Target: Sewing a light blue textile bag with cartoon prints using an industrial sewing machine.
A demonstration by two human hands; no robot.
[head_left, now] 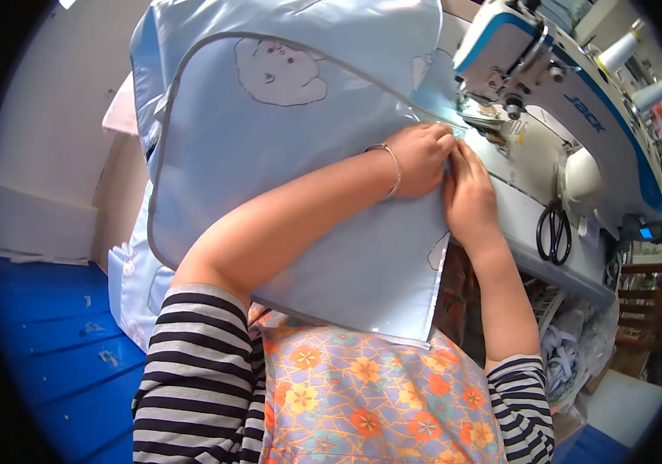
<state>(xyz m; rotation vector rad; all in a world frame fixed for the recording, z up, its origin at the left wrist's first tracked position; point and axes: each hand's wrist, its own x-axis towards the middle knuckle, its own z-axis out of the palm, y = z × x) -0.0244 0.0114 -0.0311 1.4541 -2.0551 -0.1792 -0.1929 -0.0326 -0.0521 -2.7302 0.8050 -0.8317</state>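
Note:
A light blue fabric panel (pixel 292 155) with dark grey bound edges and a printed white cartoon animal lies across my front, its lower corner over my lap. My left hand (pixel 422 161), with a thin bracelet at the wrist, is closed on the panel's right edge, close to the sewing machine's needle area. Right beside it, my right hand (pixel 472 199) has its fingers together along the same edge, gripping it; the thumb is mostly hidden. The white and blue sewing machine (pixel 571 116) stands just beyond both hands, its presser foot partly hidden.
Black-handled scissors (pixel 554 232) lie on the machine table's near edge. White thread cones (pixel 621 50) stand at the upper right. Under the table is a basket with plastic and white strips (pixel 563 348). More light blue fabric (pixel 192 23) is bunched behind the panel. A wooden chair (pixel 644 305) stands right.

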